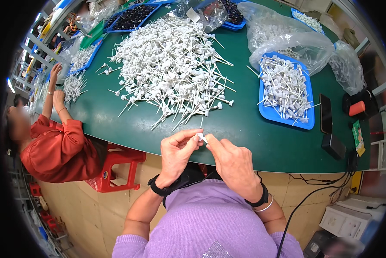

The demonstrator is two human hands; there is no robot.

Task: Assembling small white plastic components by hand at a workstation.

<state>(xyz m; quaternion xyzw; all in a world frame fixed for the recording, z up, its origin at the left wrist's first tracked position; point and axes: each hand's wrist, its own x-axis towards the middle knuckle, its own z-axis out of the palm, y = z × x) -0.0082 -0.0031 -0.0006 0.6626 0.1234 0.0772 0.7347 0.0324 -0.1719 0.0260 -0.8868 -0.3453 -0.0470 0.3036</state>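
Note:
Just over the table's front edge, my left hand [174, 155] pinches a small white plastic piece with a thin stem [202, 137] between thumb and fingers. My right hand [236, 167] meets it from the other side, its fingers closed at the piece's right end. What exactly the right fingertips grip is partly hidden by the fingers. Beyond both hands spreads a big loose pile of white stemmed pieces [167, 64], whose heads are knobby and stems thin. More of these lie in a blue tray [283, 121] to the right.
On the green table [128, 129], a phone [326, 112] and a black box [333, 146] lie right of the tray. Clear plastic bags [304, 47] and dark-filled blue trays [135, 17] stand farther back. A person in red [59, 148] works at left beside a red stool [122, 165].

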